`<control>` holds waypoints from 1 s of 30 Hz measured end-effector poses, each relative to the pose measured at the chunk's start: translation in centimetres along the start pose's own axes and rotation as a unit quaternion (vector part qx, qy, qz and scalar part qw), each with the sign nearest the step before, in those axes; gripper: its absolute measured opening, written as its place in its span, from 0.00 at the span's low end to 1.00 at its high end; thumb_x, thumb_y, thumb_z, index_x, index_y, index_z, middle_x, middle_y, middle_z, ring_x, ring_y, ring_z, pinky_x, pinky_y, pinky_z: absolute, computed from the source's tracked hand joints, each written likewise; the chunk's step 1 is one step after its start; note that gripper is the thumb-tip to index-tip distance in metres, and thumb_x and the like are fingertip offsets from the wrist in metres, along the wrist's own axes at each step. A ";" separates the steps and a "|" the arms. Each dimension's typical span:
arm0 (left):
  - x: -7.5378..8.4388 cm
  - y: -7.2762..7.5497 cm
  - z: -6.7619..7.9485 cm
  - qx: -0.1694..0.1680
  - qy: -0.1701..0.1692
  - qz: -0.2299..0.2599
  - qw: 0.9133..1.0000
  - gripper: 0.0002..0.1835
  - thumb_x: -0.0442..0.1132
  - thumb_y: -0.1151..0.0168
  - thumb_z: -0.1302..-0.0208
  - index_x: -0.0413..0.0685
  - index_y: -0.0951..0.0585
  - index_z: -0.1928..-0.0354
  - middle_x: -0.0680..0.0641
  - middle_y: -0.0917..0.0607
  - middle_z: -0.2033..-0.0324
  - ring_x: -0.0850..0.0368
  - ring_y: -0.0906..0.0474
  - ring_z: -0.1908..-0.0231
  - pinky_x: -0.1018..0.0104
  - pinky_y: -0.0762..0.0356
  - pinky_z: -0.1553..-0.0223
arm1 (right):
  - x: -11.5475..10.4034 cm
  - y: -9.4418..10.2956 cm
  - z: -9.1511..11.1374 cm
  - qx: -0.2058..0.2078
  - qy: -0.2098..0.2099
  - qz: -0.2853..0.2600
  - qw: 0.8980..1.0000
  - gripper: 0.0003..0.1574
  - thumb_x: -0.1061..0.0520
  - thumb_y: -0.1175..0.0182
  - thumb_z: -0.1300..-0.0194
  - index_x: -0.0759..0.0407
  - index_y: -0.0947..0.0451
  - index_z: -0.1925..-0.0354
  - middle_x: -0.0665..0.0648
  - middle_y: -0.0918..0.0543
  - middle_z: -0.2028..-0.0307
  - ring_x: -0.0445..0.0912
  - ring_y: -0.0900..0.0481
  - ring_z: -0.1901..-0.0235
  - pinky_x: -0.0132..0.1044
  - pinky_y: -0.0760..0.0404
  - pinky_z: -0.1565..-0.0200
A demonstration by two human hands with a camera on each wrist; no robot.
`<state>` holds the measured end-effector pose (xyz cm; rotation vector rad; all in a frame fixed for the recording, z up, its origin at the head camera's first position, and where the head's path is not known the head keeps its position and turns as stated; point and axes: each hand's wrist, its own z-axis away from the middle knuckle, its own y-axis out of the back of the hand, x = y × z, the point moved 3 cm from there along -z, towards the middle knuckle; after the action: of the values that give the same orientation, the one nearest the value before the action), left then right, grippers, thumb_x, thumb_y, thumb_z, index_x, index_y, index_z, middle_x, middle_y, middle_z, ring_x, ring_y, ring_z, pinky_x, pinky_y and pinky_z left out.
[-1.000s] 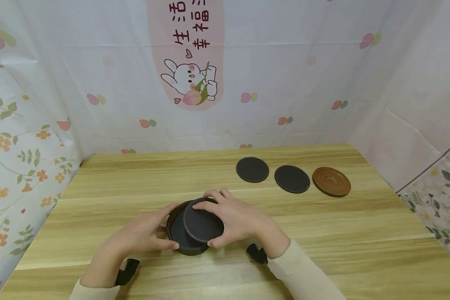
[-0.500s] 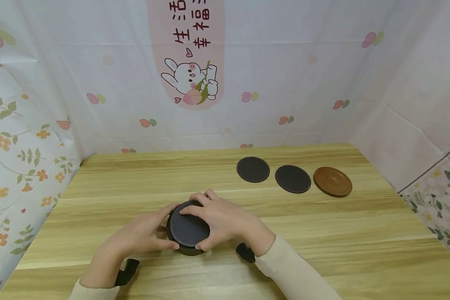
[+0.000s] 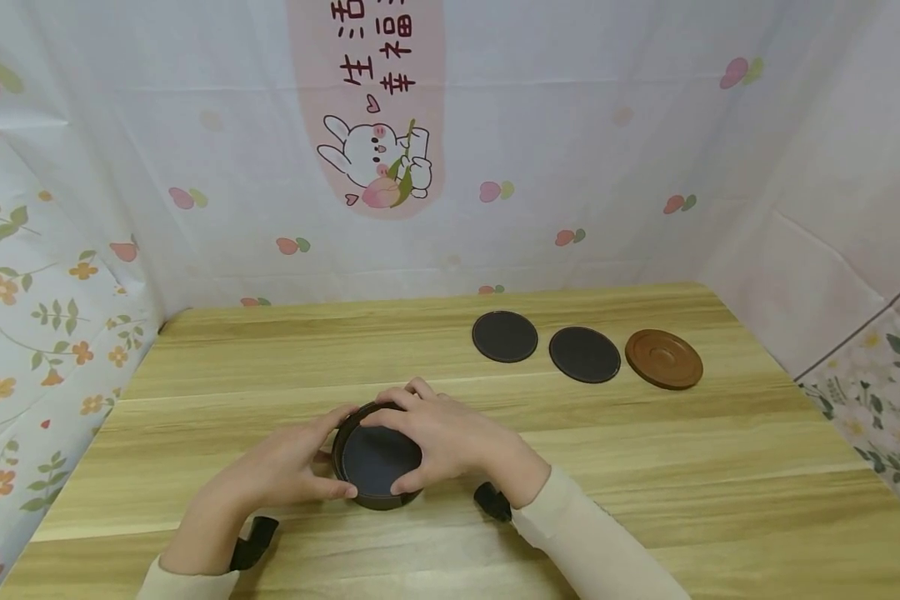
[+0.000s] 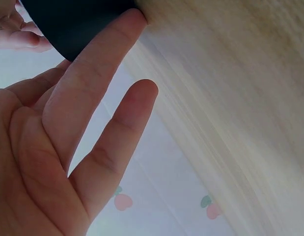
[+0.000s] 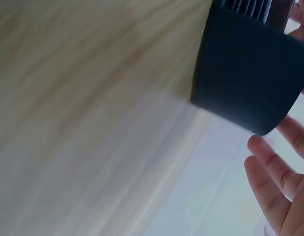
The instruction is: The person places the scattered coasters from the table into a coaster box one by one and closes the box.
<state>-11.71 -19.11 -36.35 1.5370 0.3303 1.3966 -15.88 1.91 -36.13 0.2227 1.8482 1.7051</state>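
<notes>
A round dark coaster holder (image 3: 378, 502) stands on the table in front of me, a black coaster (image 3: 381, 460) lying flat inside below its rim. My left hand (image 3: 281, 467) grips the holder's left side, thumb in front and fingers behind. Across its right side spans my right hand (image 3: 450, 442), thumb at the front rim and fingers at the far rim. The left wrist view shows the left hand (image 4: 68, 132) with a finger against the dark wall. Stacked edges show through a slot in the holder (image 5: 250, 69) in the right wrist view, beside right-hand fingers (image 5: 272, 189).
Two black coasters (image 3: 505, 337) (image 3: 585, 354) lie flat at the back right of the wooden table (image 3: 270, 350). To their right is a round brown lid-like disc (image 3: 663, 359) with a ringed centre. Patterned cloth (image 3: 570, 150) hangs behind the table.
The right hand has moved left with the coaster, which has gone from tilted over the holder to flat inside it. The left hand has stayed on the holder.
</notes>
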 end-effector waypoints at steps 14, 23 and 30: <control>-0.1 0.0 -0.2 0.013 0.004 -0.019 1.000 0.56 0.64 0.26 0.51 0.47 0.39 0.25 0.43 0.24 0.35 0.47 0.19 0.43 0.44 0.24 0.42 | 3.5 1.1 2.2 0.036 -0.026 -0.024 0.999 0.45 0.36 0.30 0.43 0.45 0.32 0.31 0.56 0.34 0.29 0.52 0.36 0.32 0.51 0.24 0.38; 0.0 0.1 0.0 0.018 -0.009 -0.032 0.999 0.56 0.66 0.27 0.51 0.47 0.39 0.25 0.42 0.24 0.35 0.50 0.16 0.48 0.43 0.23 0.43 | 6.5 1.9 3.9 0.066 -0.052 -0.042 0.996 0.44 0.40 0.30 0.41 0.49 0.31 0.31 0.56 0.33 0.30 0.52 0.37 0.34 0.50 0.23 0.40; -0.2 0.0 0.0 0.017 -0.015 -0.026 0.999 0.56 0.65 0.27 0.49 0.46 0.40 0.25 0.41 0.24 0.35 0.51 0.15 0.49 0.43 0.23 0.43 | 8.6 2.8 5.2 0.075 -0.084 -0.039 0.993 0.43 0.42 0.30 0.40 0.51 0.31 0.31 0.59 0.34 0.30 0.55 0.37 0.35 0.54 0.25 0.40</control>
<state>-11.72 -19.24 -36.50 1.5647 0.3747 1.3326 -20.78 11.12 -36.08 0.3411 1.8363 1.4497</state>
